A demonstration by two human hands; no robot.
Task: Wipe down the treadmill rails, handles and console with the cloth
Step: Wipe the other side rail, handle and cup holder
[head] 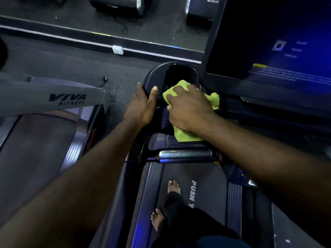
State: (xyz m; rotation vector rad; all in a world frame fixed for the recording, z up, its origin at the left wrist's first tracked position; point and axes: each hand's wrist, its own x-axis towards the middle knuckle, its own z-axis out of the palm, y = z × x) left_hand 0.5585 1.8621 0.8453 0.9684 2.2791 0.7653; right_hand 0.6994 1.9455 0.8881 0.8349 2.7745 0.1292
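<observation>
While left hand (141, 106) grips console (152, 74) rim, fingers wrapped over edge, right hand (189, 110) presses cloth (180, 136) beside cupholder (179, 74), fingers curled into it. Console wipe seems underway; screen (268, 33), handle (186, 155), rails (148, 194) probably pending.

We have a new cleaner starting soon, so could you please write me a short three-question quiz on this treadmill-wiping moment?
1. True or false: the left hand holds the green cloth.
2. Multiple choice: the right hand holds the cloth against A) the side rail, B) the console tray beside the cup holder, C) the lit screen.
3. Short answer: which whole word can be read on the belt near the bare feet?

Key
1. False: it grips the console rim, clear of the cloth.
2. B.
3. PUSH.
</observation>
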